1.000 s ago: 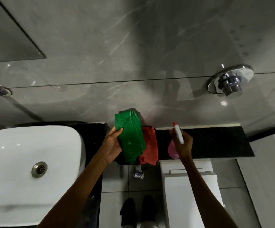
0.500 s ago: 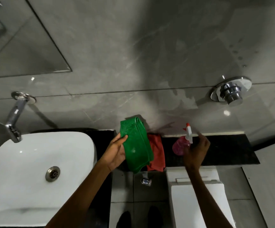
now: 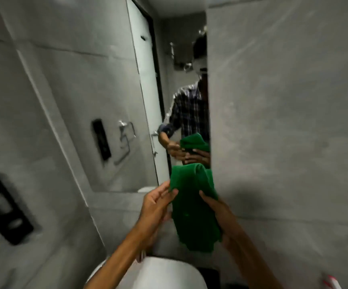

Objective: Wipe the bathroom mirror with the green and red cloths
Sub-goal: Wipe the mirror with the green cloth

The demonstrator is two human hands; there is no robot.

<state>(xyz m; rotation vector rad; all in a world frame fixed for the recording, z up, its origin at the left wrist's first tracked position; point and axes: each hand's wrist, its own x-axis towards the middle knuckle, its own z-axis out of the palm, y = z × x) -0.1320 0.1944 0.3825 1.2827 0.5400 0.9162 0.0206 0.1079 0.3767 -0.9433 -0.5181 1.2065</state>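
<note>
Head view: both hands, left (image 3: 155,207) and right (image 3: 221,213), grasp the folded fuzzy green cloth (image 3: 194,207) before the mirror (image 3: 114,101)

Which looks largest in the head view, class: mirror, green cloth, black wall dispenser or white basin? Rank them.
1. mirror
2. green cloth and white basin: too alike to split, and the frame cuts off the basin.
3. black wall dispenser, blurred, so unsure.
</note>
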